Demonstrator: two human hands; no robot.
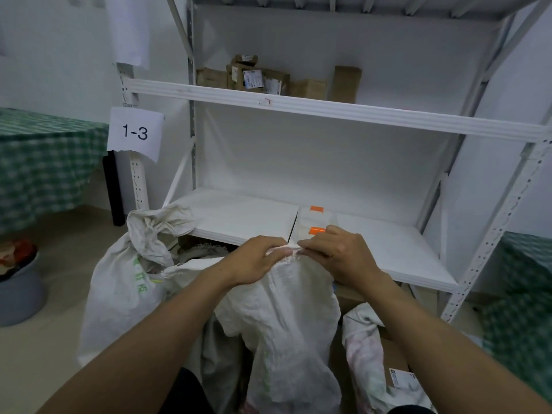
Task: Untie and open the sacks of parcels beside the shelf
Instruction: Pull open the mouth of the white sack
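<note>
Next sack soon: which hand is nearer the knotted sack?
Left. The left hand grips the middle sack just right of the knotted sack; the right hand grips farther right.

1. The left hand (263,258) and right hand (334,252) pinch the bunched mouth of a white woven plastic sack (283,324).
2. A tied white sack (125,282) stands just left.
3. The white metal shelf (328,112) holds brown cardboard parcels (257,77).

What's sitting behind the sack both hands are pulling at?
Behind the middle sack, on the lowest shelf board, a clear box with orange clips shows. The right hand and sack top cover its lower part.
</note>
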